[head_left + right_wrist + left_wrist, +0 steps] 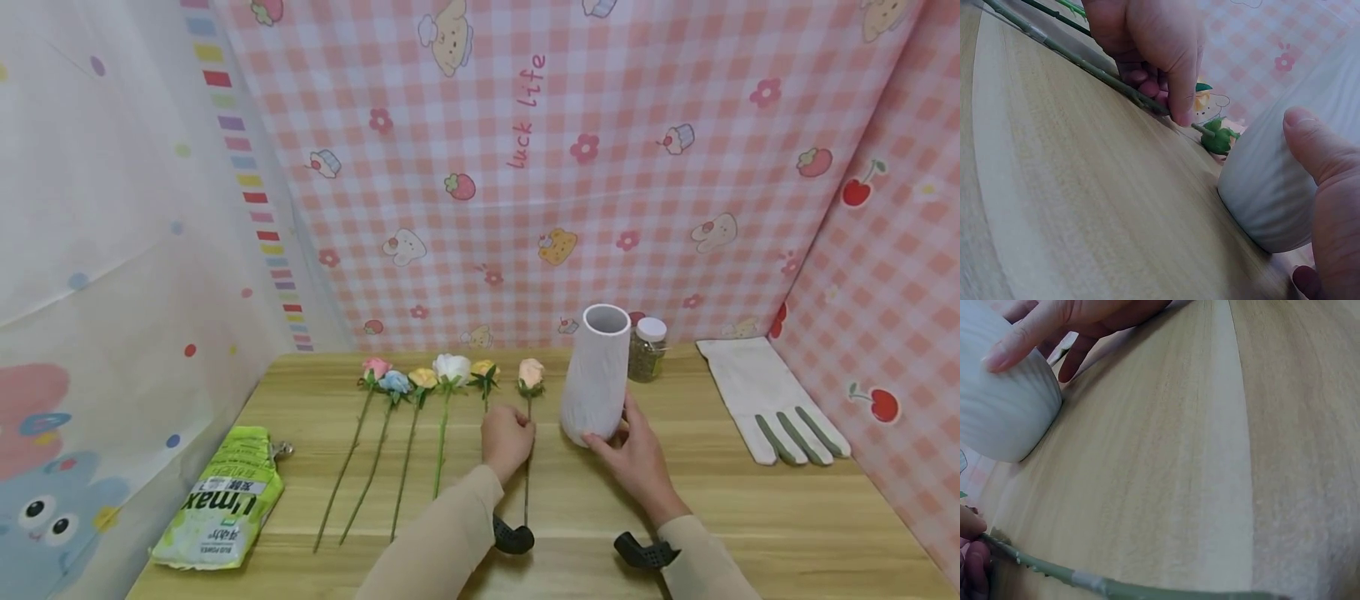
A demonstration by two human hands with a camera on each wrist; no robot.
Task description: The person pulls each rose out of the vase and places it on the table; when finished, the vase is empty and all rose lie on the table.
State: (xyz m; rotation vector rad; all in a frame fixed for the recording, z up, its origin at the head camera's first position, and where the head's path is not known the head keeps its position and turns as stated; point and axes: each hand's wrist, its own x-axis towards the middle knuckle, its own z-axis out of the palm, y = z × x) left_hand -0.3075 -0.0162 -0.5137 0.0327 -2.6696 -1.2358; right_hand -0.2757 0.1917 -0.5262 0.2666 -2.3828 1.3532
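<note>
My left hand [507, 439] pinches the thin green stem of a peach rose [531, 375], which lies on the wooden table with its bloom towards the back wall. In the left wrist view the stem [1054, 570] runs out from between thumb and fingers. My right hand [637, 462] grips the lower right side of a tall white ribbed vase [596, 375], thumb at the front. The vase leans slightly, its round mouth facing up. In the right wrist view the vase's base [1266, 212] is close over the tabletop, and the rose's green sepals [1216, 137] show beside it.
Left of the peach rose several more artificial flowers lie in a row, among them a white one [452, 367] and a blue one [393, 382]. A green bag [221, 500] lies at the left. Behind the vase stands a white-lidded jar [647, 354]; white gloves [750, 392] lie at the right.
</note>
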